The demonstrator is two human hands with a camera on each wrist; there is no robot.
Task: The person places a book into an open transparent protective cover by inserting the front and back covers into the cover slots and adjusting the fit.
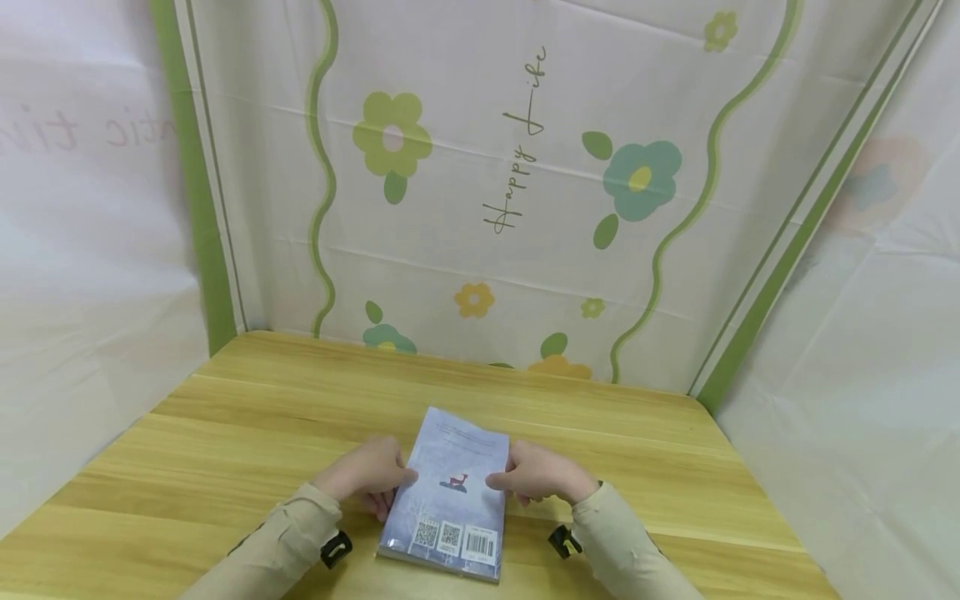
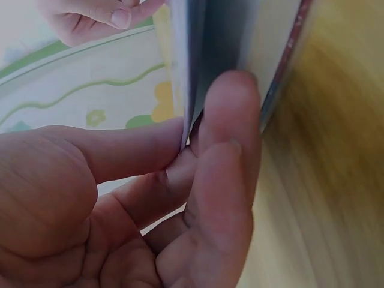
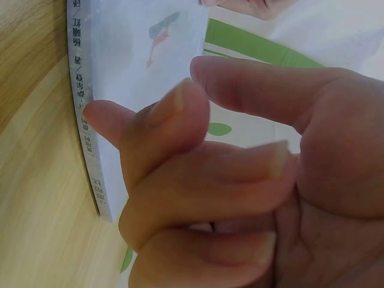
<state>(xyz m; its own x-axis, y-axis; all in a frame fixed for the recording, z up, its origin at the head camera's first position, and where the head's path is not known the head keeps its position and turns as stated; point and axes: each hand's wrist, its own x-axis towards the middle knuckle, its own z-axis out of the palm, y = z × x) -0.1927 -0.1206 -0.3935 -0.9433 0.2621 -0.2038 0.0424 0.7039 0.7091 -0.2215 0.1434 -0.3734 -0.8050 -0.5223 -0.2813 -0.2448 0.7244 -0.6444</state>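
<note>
A paperback book (image 1: 457,454) lies on the wooden table with its pale blue back cover up, showing a small red figure and printed codes. My left hand (image 1: 369,468) is at its left edge. In the left wrist view the left thumb (image 2: 141,147) and a finger pinch the cover's edge, with a gap between the cover and the layers below. My right hand (image 1: 547,472) is at the spine side. Its fingers (image 3: 198,186) are loosely bent in the right wrist view, one against or very near the spine (image 3: 84,78); contact is unclear.
A light wooden table (image 1: 270,417) extends around the book. White fabric printed with flowers (image 1: 495,167) stands behind it, with more fabric on both sides. A dark strap piece (image 1: 336,549) is at the left wrist and another (image 1: 564,542) at the right.
</note>
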